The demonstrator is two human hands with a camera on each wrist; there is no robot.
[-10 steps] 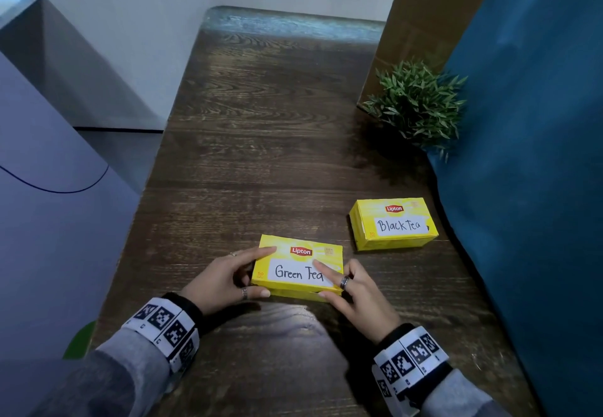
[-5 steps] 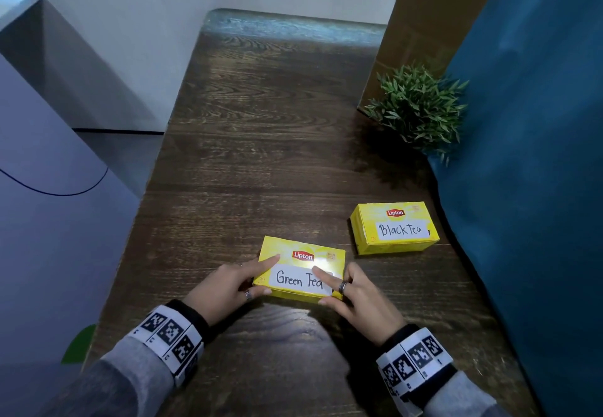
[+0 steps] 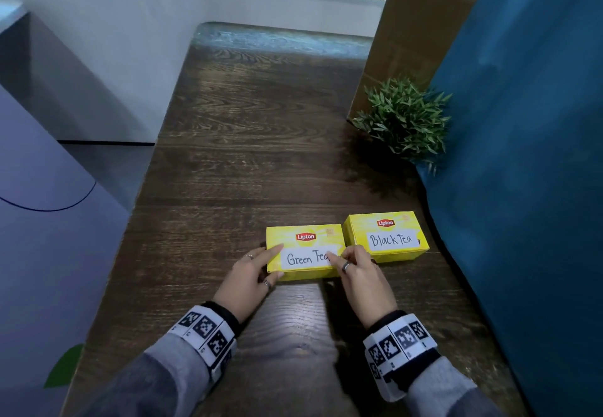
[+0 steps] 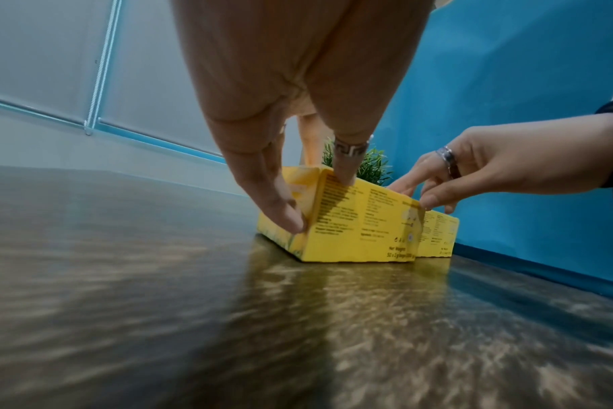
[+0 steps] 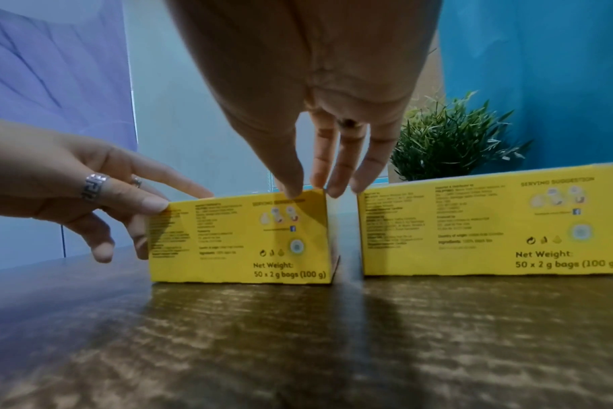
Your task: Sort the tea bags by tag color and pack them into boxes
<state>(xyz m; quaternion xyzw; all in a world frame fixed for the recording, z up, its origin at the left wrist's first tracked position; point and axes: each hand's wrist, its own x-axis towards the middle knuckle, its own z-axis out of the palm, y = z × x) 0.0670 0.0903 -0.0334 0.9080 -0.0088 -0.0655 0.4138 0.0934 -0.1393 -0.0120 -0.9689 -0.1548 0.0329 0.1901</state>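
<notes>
Two shut yellow Lipton boxes stand side by side on the dark wooden table (image 3: 244,155), a narrow gap between them. The left one is labelled Green Tea (image 3: 305,240) (image 4: 361,229) (image 5: 238,243), the right one Black Tea (image 3: 386,235) (image 4: 438,235) (image 5: 490,227). My left hand (image 3: 279,260) (image 4: 315,202) (image 5: 182,200) pinches the Green Tea box's left end, index finger on top and thumb at the near corner. My right hand (image 3: 334,263) (image 5: 315,192) (image 4: 424,199) pinches its top right corner, fingers dipping into the gap. No tea bags are in view.
A small green plant (image 3: 404,122) (image 5: 452,144) stands behind the Black Tea box. A blue fabric panel (image 3: 522,155) walls off the table's right side, with cardboard (image 3: 408,24) at the back right. The table's left edge drops off beside a pale wall.
Both hands have slid the Green Tea box right and away, squaring it up beside the Black Tea box. The gap between the boxes has closed to a narrow slit.
</notes>
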